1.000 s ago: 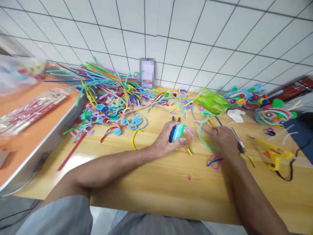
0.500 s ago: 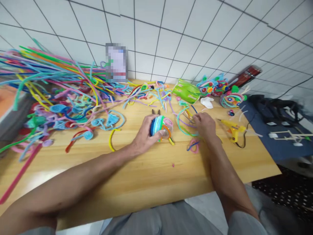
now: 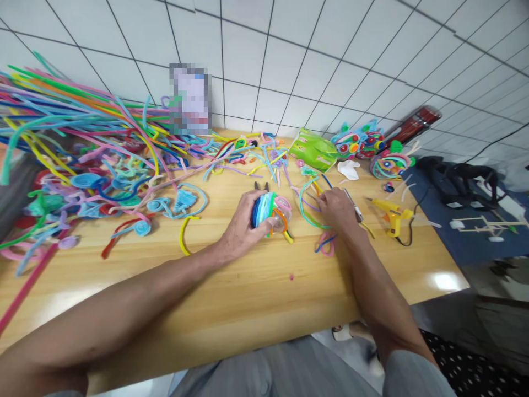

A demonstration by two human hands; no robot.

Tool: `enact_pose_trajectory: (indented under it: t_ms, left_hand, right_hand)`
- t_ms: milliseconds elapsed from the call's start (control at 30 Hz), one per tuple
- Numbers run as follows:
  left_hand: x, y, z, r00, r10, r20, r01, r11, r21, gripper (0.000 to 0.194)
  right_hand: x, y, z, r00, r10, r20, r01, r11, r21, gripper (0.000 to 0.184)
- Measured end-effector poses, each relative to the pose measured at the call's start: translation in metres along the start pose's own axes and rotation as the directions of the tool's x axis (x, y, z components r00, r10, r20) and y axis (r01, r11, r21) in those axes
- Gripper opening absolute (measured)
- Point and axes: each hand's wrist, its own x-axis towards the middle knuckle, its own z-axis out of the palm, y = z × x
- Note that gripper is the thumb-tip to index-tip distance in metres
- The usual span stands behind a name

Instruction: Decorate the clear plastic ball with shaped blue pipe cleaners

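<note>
My left hand [image 3: 243, 223] is wrapped round a clear ball [image 3: 280, 223] partly covered in blue, light blue and green pipe cleaners [image 3: 264, 210]. Orange and pink pipe cleaner loops stick out on the ball's right side. To the right, my right hand [image 3: 339, 208] rests low over loose pipe cleaners, fingers curled down and together; whatever they hold is hidden. A teal pipe cleaner loop [image 3: 303, 204] curves out beside those fingers. By the back of that hand lies a slim silver pen-like thing [image 3: 352, 204]. A pink and blue pipe cleaner piece [image 3: 326, 244] lies just below.
A large heap of pipe cleaners [image 3: 103, 138] fills the left side. A yellow glue gun [image 3: 390, 214] lies at right, near finished pipe cleaner heads [image 3: 390, 164]. At the back are a green packet [image 3: 313, 150] and a white tissue [image 3: 348, 170]. Dark plier tips [image 3: 261, 186] show behind my left hand.
My right hand has shifted slightly left over the loose pipe cleaners, uncovering the silver pen-like thing. My left hand keeps its hold on the ball. The view has tilted a little.
</note>
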Motion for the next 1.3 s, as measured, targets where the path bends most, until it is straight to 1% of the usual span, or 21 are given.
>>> enact_pose_trajectory:
  t_ms: [100,167,233,333,400,467,533,567,633,667,700,733,767,800,833,867,933,1000,1067,1133,1300]
  left_hand:
    - [0.001,0.000,0.000,1.000,0.017,-0.003,-0.017,1.000,0.009,0.057]
    - [0.001,-0.001,0.000,1.000,0.025,-0.005,-0.025,1.000,0.007,0.056]
    - [0.001,-0.002,0.000,1.000,0.028,-0.004,-0.028,1.000,0.002,0.057]
    - [0.001,-0.004,0.001,1.000,0.027,-0.010,-0.027,1.000,0.004,0.057]
    - [0.001,-0.005,0.002,0.999,0.028,-0.023,-0.028,1.000,0.006,0.057]
    - [0.001,-0.006,0.003,0.999,0.034,-0.032,-0.034,0.999,0.003,0.056]
    - [0.001,-0.006,0.003,0.999,0.038,-0.031,-0.039,0.999,-0.006,0.057]
    - [0.001,-0.006,0.003,0.999,0.037,-0.030,-0.037,0.999,-0.010,0.057]
    - [0.001,-0.004,0.002,0.999,0.027,-0.027,-0.028,1.000,-0.014,0.058]
    - [0.001,-0.004,0.002,0.999,0.023,-0.025,-0.023,1.000,-0.013,0.058]
    - [0.001,-0.003,0.002,1.000,0.022,-0.021,-0.022,1.000,-0.011,0.057]
    - [0.000,-0.003,0.001,1.000,0.024,-0.019,-0.024,1.000,-0.008,0.056]
    - [0.000,-0.003,0.001,0.999,0.030,-0.018,-0.030,1.000,-0.007,0.056]
    - [0.000,-0.003,0.001,0.999,0.038,-0.021,-0.038,0.999,-0.006,0.055]
    - [0.000,-0.003,0.002,0.999,0.047,-0.024,-0.047,0.999,-0.005,0.055]
    - [0.000,-0.003,0.002,0.998,0.054,-0.028,-0.054,0.999,-0.004,0.054]
    - [0.000,-0.004,0.002,0.998,0.062,-0.033,-0.062,0.998,0.003,0.054]
    - [0.000,-0.004,0.003,0.997,0.063,-0.033,-0.063,0.998,0.012,0.054]
    - [0.000,-0.003,0.002,0.997,0.068,-0.032,-0.067,0.998,0.016,0.054]
    - [0.000,-0.003,0.002,0.996,0.078,-0.031,-0.077,0.997,0.016,0.054]
    - [0.000,-0.002,0.001,0.997,0.079,-0.022,-0.079,0.997,0.027,0.054]
  right_hand:
    - [0.002,-0.003,-0.004,1.000,-0.003,0.029,0.004,0.999,-0.035,0.020]
    - [0.001,-0.002,-0.012,0.999,0.019,0.039,-0.016,0.998,-0.057,0.021]
    - [-0.002,0.002,-0.024,0.997,0.063,0.042,-0.060,0.995,-0.077,0.022]
    - [-0.012,0.015,-0.051,0.982,0.184,0.042,-0.180,0.981,-0.076,0.021]
    - [-0.020,0.022,-0.071,0.964,0.267,0.005,-0.267,0.963,0.033,0.014]
    - [-0.030,0.022,-0.090,0.947,0.313,-0.071,-0.288,0.925,0.247,0.008]
    - [-0.040,0.010,-0.105,0.933,0.308,-0.185,-0.211,0.887,0.411,0.010]
    - [-0.045,0.000,-0.110,0.934,0.269,-0.237,-0.133,0.875,0.466,0.013]
    - [-0.054,-0.028,-0.115,0.946,0.095,-0.310,0.094,0.834,0.544,0.016]
    - [-0.058,-0.043,-0.114,0.940,-0.012,-0.340,0.207,0.813,0.544,0.018]
    - [-0.060,-0.057,-0.112,0.919,-0.123,-0.375,0.317,0.795,0.518,0.019]
    - [-0.062,-0.069,-0.109,0.886,-0.216,-0.410,0.411,0.773,0.482,0.022]
    - [-0.062,-0.079,-0.104,0.849,-0.290,-0.442,0.486,0.757,0.437,0.025]
    - [-0.062,-0.086,-0.098,0.820,-0.334,-0.465,0.530,0.748,0.399,0.029]
    - [-0.062,-0.091,-0.093,0.802,-0.360,-0.477,0.555,0.745,0.370,0.032]
    - [-0.062,-0.094,-0.087,0.795,-0.372,-0.479,0.562,0.748,0.353,0.034]
    - [-0.062,-0.094,-0.077,0.797,-0.371,-0.477,0.560,0.751,0.351,0.034]
    - [-0.063,-0.093,-0.070,0.795,-0.365,-0.484,0.566,0.732,0.378,0.033]
    - [-0.064,-0.092,-0.066,0.781,-0.362,-0.508,0.588,0.699,0.406,0.034]
    - [-0.065,-0.093,-0.064,0.767,-0.370,-0.525,0.606,0.686,0.402,0.036]
    - [-0.069,-0.095,-0.059,0.740,-0.417,-0.528,0.620,0.726,0.298,0.045]
